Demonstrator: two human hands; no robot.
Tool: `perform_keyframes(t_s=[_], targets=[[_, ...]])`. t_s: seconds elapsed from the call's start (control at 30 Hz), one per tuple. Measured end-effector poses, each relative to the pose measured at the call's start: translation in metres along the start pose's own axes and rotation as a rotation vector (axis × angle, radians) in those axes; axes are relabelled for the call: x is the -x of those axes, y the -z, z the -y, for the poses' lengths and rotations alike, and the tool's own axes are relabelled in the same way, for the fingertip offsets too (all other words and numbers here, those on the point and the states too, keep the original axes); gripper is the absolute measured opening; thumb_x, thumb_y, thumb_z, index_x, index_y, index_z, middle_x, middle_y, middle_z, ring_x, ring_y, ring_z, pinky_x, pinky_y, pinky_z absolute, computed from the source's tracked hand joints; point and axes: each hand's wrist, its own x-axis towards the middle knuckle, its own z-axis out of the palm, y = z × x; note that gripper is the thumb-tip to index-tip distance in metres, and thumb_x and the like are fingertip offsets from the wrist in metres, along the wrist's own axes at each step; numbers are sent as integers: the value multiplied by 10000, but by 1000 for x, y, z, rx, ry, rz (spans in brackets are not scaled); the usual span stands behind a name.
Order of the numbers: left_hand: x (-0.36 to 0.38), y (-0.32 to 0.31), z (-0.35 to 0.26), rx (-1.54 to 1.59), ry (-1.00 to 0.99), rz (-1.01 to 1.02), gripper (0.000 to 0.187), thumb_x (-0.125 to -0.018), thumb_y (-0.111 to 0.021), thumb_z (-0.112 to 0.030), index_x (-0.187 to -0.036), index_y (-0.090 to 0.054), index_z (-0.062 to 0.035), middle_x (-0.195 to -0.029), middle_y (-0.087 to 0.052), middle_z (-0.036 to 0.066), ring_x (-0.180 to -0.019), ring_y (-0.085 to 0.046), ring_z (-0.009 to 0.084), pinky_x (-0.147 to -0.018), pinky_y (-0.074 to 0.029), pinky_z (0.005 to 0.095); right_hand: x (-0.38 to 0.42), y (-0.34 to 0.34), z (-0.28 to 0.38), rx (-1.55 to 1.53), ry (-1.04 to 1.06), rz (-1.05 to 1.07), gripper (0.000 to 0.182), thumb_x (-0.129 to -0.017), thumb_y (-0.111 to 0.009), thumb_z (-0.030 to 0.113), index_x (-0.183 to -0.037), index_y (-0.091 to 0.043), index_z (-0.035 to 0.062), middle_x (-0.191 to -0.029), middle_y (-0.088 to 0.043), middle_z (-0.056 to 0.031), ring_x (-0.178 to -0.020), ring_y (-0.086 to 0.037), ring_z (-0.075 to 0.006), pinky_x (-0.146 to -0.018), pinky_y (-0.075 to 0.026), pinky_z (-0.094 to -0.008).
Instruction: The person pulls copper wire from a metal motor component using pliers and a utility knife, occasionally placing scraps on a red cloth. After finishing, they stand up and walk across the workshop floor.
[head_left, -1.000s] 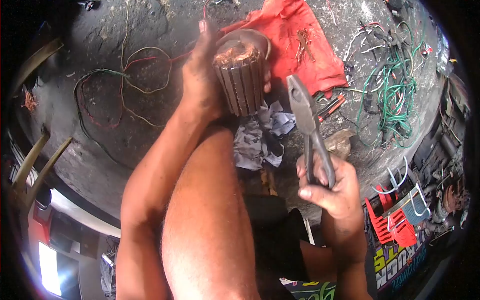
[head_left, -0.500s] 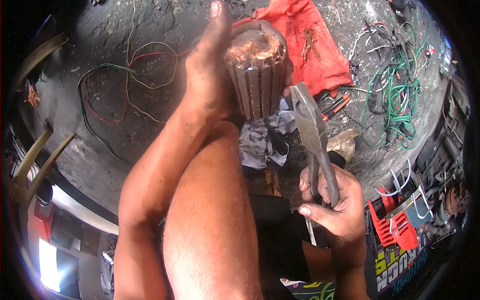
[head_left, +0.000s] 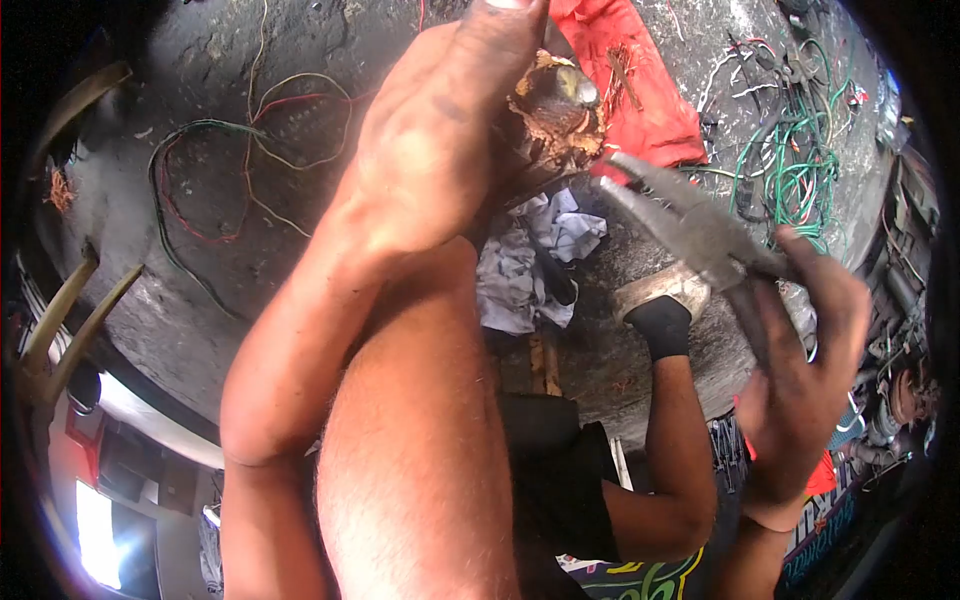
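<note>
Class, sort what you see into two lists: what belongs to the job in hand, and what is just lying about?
Job in hand:
Core, in the left hand
Pliers, in the right hand
Copper scraps, probably, matching the core's copper

Lying about, it seems:
Red cloth, under the scraps
Crumpled grey heap
Tangled wires

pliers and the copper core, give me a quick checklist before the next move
1. Left hand holding the copper core: ok
2. Pliers in right hand: ok
3. Pliers' jaws apart: ok
4. Frayed copper end uncovered on the pliers' side: ok
5. Left fingers clear of the jaws: cannot tell, most are hidden
6. Gloves on: not ok, both hands bare
</note>
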Motion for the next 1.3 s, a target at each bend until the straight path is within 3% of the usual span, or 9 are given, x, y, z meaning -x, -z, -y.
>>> perform_keyframes(t_s=[0.13,0.27,0.37,0.8,1.07,1.1,1.17,1.23,1.3], targets=[[10,-39,-12,-356,-41,-249,681,-889,-503,-640,-1029,-606,18,-896,-652,101,-829,-617,168,-721,-515,312,-12,28,-18,228,126,7,430,-714,-654,-62,-1118,-639,87,-1299,-568,-128,-1136,-538,-335,-972,-434,-430],[10,-38,-14,-474,-32,-221,681,-895,-492,-639,-1030,-600,20,-892,-646,103,-822,-611,166,-714,-509,310,-24,51,-13,429,237,139,505,-750,-650,-72,-1216,-617,120,-1331,-551,-118,-1190,-534,-324,-970,-471,-426],[9,-35,-11,-519,-21,-201,681,-899,-484,-637,-1032,-596,21,-888,-642,105,-816,-607,165,-708,-504,308,-32,53,-4,317,114,161,466,-770,-615,-76,-1210,-607,75,-1308,-542,-138,-1177,-538,-319,-968,-473,-407],[13,-40,-20,-824,0,-137,681,-919,-450,-632,-1038,-580,27,-875,-623,111,-792,-588,159,-685,-483,301,-41,57,-3,287,59,264,404,-758,-575,-91,-1147,-617,11,-1203,-537,-173,-1095,-568,-313,-910,-484,-379],[5,-46,-27,-1189,31,-361,682,-931,-429,-628,-1041,-569,30,-867,-611,115,-778,-576,155,-671,-470,296,-44,56,-3,244,37,301,374,-717,-553,-104,-1073,-636,-23,-1089,-527,-194,-992,-585,-322,-833,-485,-372],[2,-53,-14,-1194,-22,-569,682,-942,-406,-622,-1091,-558,26,-904,-610,132,-793,-576,161,-691,-465,295,-43,53,0,246,40,295,374,-682,-553,-108,-1033,-650,-22,-1031,-518,-195,-934,-586,-334,-786,-481,-381],[0,-44,-6,-1192,-79,-771,685,-953,-382,-615,-1140,-547,23,-941,-609,149,-807,-577,167,-711,-461,294,-38,51,4,232,-20,320,383,-628,-548,-109,-983,-665,-21,-957,-511,-188,-845,-587,-349,-721,-476,-402],[-3,-2,-21,-736,-96,-599,564,-970,-414,-541,-1053,-561,-2,-827,-611,117,-685,-583,173,-597,-466,281,-33,50,1,186,-38,312,407,-601,-545,-99,-981,-663,-17,-919,-506,-178,-789,-581,-355,-684,-472,-421],[-5,7,-25,-510,-102,-514,508,-978,-430,-503,-1009,-568,-15,-771,-612,100,-623,-586,175,-540,-469,274,-28,49,-2,169,-60,310,424,-589,-538,-96,-986,-662,-12,-892,-502,-170,-761,-574,-358,-666,-470,-428]])
